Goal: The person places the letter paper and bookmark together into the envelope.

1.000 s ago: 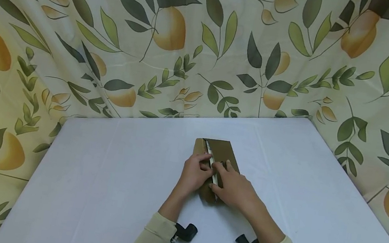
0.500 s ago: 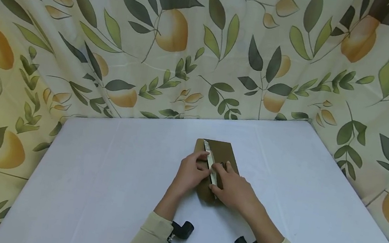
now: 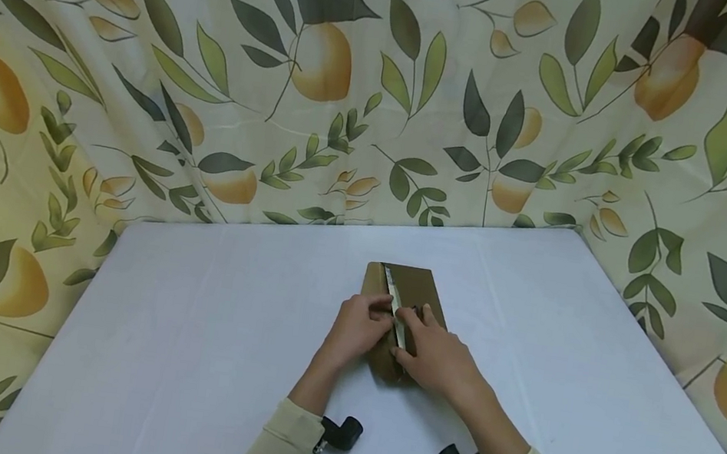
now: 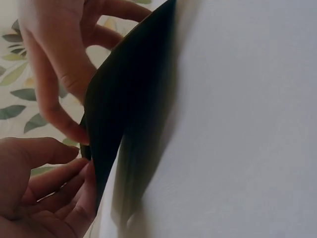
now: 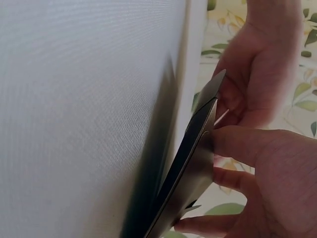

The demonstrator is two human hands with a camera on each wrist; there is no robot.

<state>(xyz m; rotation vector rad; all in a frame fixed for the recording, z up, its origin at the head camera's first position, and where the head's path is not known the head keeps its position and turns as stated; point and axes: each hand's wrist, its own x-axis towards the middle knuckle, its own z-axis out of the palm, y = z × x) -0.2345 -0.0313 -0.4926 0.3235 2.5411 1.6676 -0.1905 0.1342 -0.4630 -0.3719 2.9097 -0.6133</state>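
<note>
A flat brown case (image 3: pixel 414 285) lies on the white table, with a pale strip (image 3: pixel 394 287) running along an opening near its left side. My left hand (image 3: pixel 356 327) bends its fingers at that strip, thumb and index finger close together on the edge. From the other side my right hand (image 3: pixel 443 355) holds the case, its index fingertip and thumb at the strip. In the left wrist view the case shows a dark face (image 4: pixel 124 94), both hands' fingertips meeting its edge. A thin grey flap (image 5: pixel 212 89) stands up from the case in the right wrist view, near the left hand's palm.
The white tabletop (image 3: pixel 216 330) spreads around the case on every side. A curtain (image 3: pixel 350 124) printed with fruit and leaves hangs behind and beside the table. Black wrist cameras (image 3: pixel 345 432) sit at both sleeve cuffs.
My left hand has shifted slightly left from a second ago, and its index finger is now lower along the strip. The strip looked broader half a second ago. My right hand stays nearly still.
</note>
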